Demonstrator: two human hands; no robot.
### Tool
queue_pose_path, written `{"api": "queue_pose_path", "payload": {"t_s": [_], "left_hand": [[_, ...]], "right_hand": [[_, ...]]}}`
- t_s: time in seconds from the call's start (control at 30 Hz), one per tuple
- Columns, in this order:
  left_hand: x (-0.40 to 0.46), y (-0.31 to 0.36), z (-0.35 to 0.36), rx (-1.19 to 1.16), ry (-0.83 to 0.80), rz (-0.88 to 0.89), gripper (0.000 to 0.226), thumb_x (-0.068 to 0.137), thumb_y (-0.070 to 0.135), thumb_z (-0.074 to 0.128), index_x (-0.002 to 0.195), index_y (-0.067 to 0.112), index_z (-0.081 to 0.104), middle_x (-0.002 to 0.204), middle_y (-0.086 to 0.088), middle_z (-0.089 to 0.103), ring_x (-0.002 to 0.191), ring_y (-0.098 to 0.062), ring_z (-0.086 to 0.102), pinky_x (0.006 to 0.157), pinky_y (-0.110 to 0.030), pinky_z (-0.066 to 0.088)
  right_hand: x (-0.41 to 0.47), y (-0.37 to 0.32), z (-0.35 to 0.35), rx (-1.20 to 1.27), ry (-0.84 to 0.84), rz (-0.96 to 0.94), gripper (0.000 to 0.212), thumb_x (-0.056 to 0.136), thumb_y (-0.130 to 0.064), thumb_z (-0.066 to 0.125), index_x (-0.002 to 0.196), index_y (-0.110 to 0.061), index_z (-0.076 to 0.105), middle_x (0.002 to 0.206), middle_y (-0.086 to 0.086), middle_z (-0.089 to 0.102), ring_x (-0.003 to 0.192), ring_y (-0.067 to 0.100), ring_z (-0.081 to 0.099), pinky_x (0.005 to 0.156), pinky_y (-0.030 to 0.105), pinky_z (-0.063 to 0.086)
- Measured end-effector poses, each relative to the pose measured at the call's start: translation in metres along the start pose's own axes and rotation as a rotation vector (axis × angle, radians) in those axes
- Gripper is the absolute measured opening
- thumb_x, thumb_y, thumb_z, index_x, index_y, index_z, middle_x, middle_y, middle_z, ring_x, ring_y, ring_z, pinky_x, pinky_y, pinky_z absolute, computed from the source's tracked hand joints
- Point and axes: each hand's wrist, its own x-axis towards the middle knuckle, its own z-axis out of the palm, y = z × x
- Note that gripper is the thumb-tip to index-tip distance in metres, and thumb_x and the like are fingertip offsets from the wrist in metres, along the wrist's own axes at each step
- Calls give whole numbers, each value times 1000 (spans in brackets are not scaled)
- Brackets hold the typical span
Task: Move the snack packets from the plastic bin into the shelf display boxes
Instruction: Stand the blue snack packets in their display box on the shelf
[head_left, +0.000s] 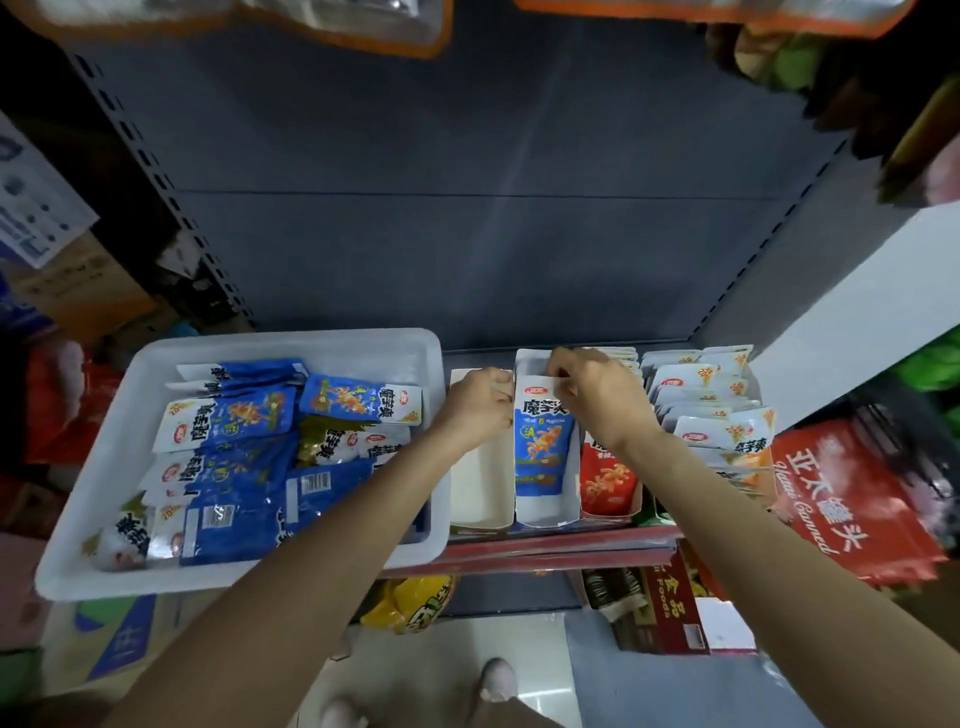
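Glossy blue packet (542, 447) (flat) in white card box (570, 499); both hands pinching.

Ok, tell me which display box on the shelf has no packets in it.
The leftmost display box, beside the plastic bin; its white floor is bare, the others hold packets.

One white plastic bin (130, 410) sits on the shelf, and it holds a heap of blue snack packets (239, 415), at least eight or nine, though they overlap too much for an exact count. Beside it stand four display boxes: an empty white box (480, 499), a box with one blue packet (543, 447) showing, a box of red packets (608, 480), and a box of orange-and-white packets (714, 410) too tightly stacked to count. Two hands are in view, the left hand (480, 408) and the right hand (597, 395).
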Motion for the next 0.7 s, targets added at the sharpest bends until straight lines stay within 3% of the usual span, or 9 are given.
{"api": "queue_pose_path", "payload": {"t_s": [0.13,0.3,0.47,0.6,0.7], "left_hand": [[4,-3,3,99,46,41,43,88,-2,51,130,6,49,117,-15,62,105,-27,62,84,-35,53],[-2,-15,-9,132,69,117,41,89,3,51,129,13,51,119,-9,62,106,-25,61,90,-37,52],[-16,-39,-52,251,271,219,33,91,2,51,122,12,56,116,-2,62,103,-13,59,81,-21,46],[-26,-79,-104,467,425,209,32,90,4,53,120,11,57,120,-8,59,109,-22,56,91,-34,48],[-30,-112,-144,692,409,95,48,87,14,60,133,11,48,136,-13,47,123,-29,44,101,-40,39]], "right_hand": [[-3,-2,12,-159,31,-55,31,83,-1,54,112,-11,59,106,10,61,103,33,55,81,37,42],[-10,-11,24,-123,99,-32,38,57,5,76,91,-8,65,86,11,60,81,34,61,62,37,49],[-4,-59,24,134,91,-109,27,78,-2,68,104,-5,64,99,15,58,92,34,57,72,38,50],[14,-110,37,263,-37,-124,29,90,-11,54,118,-10,58,116,10,53,110,26,49,86,31,41],[31,-143,55,324,-206,-51,37,92,-18,54,128,-10,50,127,10,49,117,25,48,94,29,39]]}}
